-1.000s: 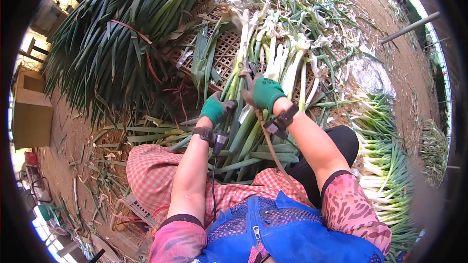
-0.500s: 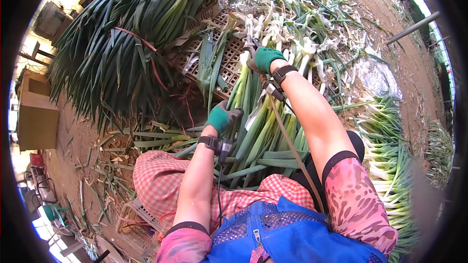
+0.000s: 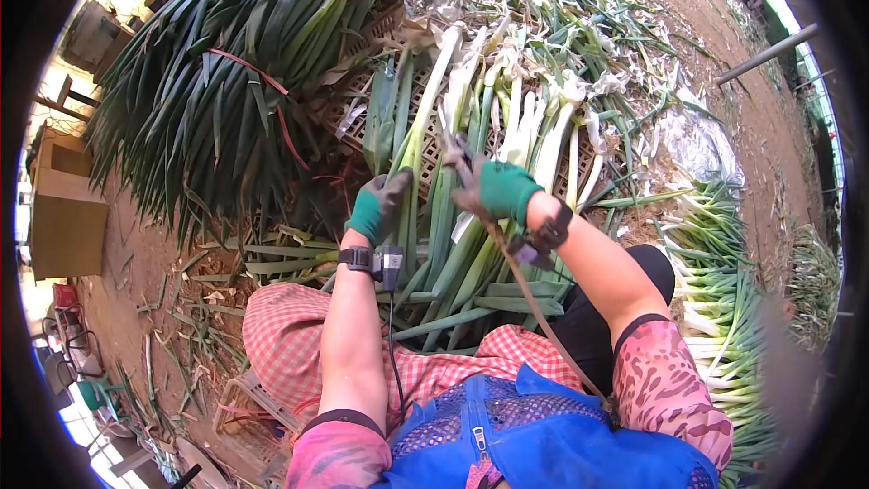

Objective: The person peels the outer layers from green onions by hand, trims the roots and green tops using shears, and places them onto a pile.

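Observation:
Long leeks point(image 3: 471, 244) lie with their white ends upward over a plastic crate point(image 3: 355, 131). My left hand point(image 3: 380, 204), in a green and grey glove, is closed round the green part of one leek point(image 3: 430, 104), whose white stalk points up. To its right, my right hand point(image 3: 496, 188), gloved the same way, is wrapped round a blurred metal tool point(image 3: 458, 152) with a tan hose point(image 3: 534, 299) running down from it. The tool's tip is close beside the leek stalks; whether it touches one cannot be seen.
A big tied bundle of leeks point(image 3: 226, 81) stands at the upper left. Peeled leeks point(image 3: 715, 308) lie in a row at the right, below clear plastic point(image 3: 701, 140). A metal pole point(image 3: 769, 54) juts in at the upper right. A cardboard box point(image 3: 68, 226) is at the far left.
My left hand has moved up and left with the leek, whose white stalk now shows higher. My right hand has come down with the tool, away from the stalk ends.

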The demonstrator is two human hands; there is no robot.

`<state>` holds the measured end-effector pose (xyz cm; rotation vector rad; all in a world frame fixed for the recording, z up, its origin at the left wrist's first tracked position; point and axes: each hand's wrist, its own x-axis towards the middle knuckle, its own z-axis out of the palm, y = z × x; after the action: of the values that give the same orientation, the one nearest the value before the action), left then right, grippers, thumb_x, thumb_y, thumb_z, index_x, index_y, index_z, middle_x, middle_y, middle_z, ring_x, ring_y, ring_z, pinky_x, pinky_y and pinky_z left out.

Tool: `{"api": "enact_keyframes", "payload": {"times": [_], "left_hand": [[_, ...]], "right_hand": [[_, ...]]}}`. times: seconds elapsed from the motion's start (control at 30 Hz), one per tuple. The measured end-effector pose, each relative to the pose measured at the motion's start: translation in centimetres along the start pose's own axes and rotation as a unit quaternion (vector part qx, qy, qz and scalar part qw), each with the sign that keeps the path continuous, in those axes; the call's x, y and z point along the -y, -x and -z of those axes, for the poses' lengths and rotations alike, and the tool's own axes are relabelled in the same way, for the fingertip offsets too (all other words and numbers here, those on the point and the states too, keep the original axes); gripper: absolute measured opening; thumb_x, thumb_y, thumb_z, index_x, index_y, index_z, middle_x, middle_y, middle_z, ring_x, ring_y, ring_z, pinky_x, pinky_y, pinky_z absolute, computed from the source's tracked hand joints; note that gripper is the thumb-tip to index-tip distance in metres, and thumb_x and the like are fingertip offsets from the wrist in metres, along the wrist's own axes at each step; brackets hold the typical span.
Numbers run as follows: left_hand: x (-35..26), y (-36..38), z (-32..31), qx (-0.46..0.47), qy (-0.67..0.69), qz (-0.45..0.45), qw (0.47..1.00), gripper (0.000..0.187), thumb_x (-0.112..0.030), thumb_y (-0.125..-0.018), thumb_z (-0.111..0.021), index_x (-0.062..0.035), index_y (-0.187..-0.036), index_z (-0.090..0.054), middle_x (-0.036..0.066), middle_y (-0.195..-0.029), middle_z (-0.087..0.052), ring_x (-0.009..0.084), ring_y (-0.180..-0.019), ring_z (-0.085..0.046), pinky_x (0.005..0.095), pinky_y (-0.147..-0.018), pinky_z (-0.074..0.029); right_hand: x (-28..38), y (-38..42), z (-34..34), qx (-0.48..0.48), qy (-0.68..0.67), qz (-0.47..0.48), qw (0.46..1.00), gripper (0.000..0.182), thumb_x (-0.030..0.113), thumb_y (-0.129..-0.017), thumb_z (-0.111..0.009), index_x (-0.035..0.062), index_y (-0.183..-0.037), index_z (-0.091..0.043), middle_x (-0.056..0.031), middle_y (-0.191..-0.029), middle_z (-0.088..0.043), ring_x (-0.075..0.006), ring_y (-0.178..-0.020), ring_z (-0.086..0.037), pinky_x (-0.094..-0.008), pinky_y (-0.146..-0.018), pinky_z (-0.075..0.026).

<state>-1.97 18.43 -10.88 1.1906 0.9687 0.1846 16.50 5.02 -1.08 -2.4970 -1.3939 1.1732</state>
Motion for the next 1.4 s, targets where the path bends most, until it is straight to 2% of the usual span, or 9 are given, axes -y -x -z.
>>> {"api": "enact_keyframes", "payload": {"times": [0.4, 0.5, 0.6, 0.87, 0.93, 1.03, 1.1, 1.27, 1.4], "left_hand": [[-1.4, 1.0, 1.2, 0.035, -0.114, -0.131, 0.984, 0.052, -0.051, -0.09, -0.06, 0.0001, -0.099, -0.067, 0.008, -0.081, -0.066, 0.0162, -0.072, -0.062, 0.0309, -0.066, -0.051], [1.0, 0.1, 2.8, 0.017, -0.455, -0.401, 0.795, 0.033, -0.028, -0.099, -0.05, -0.0071, -0.125, -0.054, 0.018, -0.093, -0.066, 0.0293, -0.08, -0.064, 0.0345, -0.072, -0.053], [1.1, 0.1, 2.9, 0.048, -0.451, -0.338, 0.825, 0.036, -0.016, -0.1, -0.044, -0.015, -0.137, -0.043, 0.022, -0.101, -0.065, 0.0351, -0.083, -0.064, 0.0356, -0.077, -0.053], [-1.1, -2.1, 4.1, -0.127, -0.064, -0.023, 0.99, 0.049, -0.048, -0.089, -0.066, 0.0008, -0.097, -0.068, 0.003, -0.081, -0.066, 0.01, -0.068, -0.055, 0.026, -0.066, -0.047], [0.1, -3.9, 5.3, -0.182, -0.074, -0.182, 0.964, 0.041, -0.041, -0.088, -0.068, -0.0012, -0.098, -0.068, 0.006, -0.081, -0.068, 0.0144, -0.07, -0.059, 0.028, -0.068, -0.049], [-1.8, -3.1, 2.2, -0.412, -0.353, -0.371, 0.754, 0.034, -0.034, -0.087, -0.069, -0.0023, -0.101, -0.068, 0.012, -0.088, -0.07, 0.0226, -0.075, -0.064, 0.0328, -0.072, -0.051], [-1.5, -2.7, -2.4, -0.159, -0.178, -0.243, 0.94, 0.036, -0.031, -0.087, -0.067, -0.0002, -0.106, -0.067, 0.021, -0.103, -0.068, 0.0324, -0.092, -0.066, 0.0407, -0.082, -0.051], [1.9, -1.2, -8.0, -0.135, -0.478, -0.173, 0.85, 0.066, -0.04, -0.078, -0.072, 0.0013, -0.127, -0.055, 0.026, -0.122, -0.061, 0.0404, -0.111, -0.06, 0.0432, -0.095, -0.048], [-1.2, -0.4, -6.3, 0.0, -0.149, -0.107, 0.983, 0.044, -0.027, -0.08, -0.068, 0.0007, -0.113, -0.062, 0.008, -0.086, -0.068, 0.0211, -0.075, -0.064, 0.0331, -0.071, -0.052]], "right_hand": [[0.6, -0.7, 2.6, -0.04, -0.055, -0.04, 0.997, 0.055, 0.041, -0.078, -0.059, -0.0087, -0.101, -0.063, -0.0261, -0.091, -0.069, -0.0368, -0.089, -0.068, -0.0423, -0.081, -0.053], [-0.7, -6.4, 3.9, -0.121, -0.014, -0.027, 0.992, 0.047, 0.039, -0.077, -0.06, -0.0054, -0.093, -0.067, -0.0255, -0.09, -0.069, -0.0356, -0.087, -0.069, -0.0415, -0.078, -0.054], [-0.5, -9.9, 5.9, -0.148, 0.011, -0.075, 0.986, 0.048, 0.038, -0.079, -0.058, -0.001, -0.104, -0.069, -0.025, -0.103, -0.068, -0.0353, -0.099, -0.067, -0.0421, -0.088, -0.051], [-2.4, -11.4, 7.0, -0.151, 0.0, -0.088, 0.985, 0.052, 0.042, -0.078, -0.058, -0.0024, -0.102, -0.07, -0.0245, -0.113, -0.066, -0.0362, -0.106, -0.064, -0.0406, -0.094, -0.049], [-3.9, -10.3, 6.1, -0.189, -0.026, -0.161, 0.968, 0.061, 0.044, -0.079, -0.058, -0.0064, -0.112, -0.064, -0.0248, -0.119, -0.063, -0.0352, -0.112, -0.062, -0.0395, -0.097, -0.048], [-7.7, -9.0, 5.4, -0.129, -0.003, -0.174, 0.976, 0.088, 0.055, -0.075, -0.062, -0.0119, -0.13, -0.046, -0.0274, -0.121, -0.061, -0.036, -0.114, -0.061, -0.0393, -0.098, -0.047], [-9.7, -8.8, 3.3, -0.167, 0.019, -0.174, 0.97, 0.093, 0.06, -0.073, -0.064, -0.0106, -0.13, -0.046, -0.0267, -0.121, -0.061, -0.036, -0.111, -0.063, -0.0404, -0.097, -0.047], [-8.0, -5.4, 0.1, -0.321, 0.184, -0.065, 0.927, 0.074, 0.052, -0.082, -0.058, 0.0072, -0.14, -0.045, -0.0194, -0.131, -0.054, -0.0384, -0.122, -0.05, -0.0504, -0.103, -0.037], [-5.5, -4.1, 0.3, -0.293, -0.099, 0.061, 0.949, 0.05, 0.036, -0.089, -0.058, -0.0039, -0.12, -0.058, -0.0257, -0.114, -0.062, -0.0387, -0.103, -0.061, -0.0423, -0.09, -0.047]]}}
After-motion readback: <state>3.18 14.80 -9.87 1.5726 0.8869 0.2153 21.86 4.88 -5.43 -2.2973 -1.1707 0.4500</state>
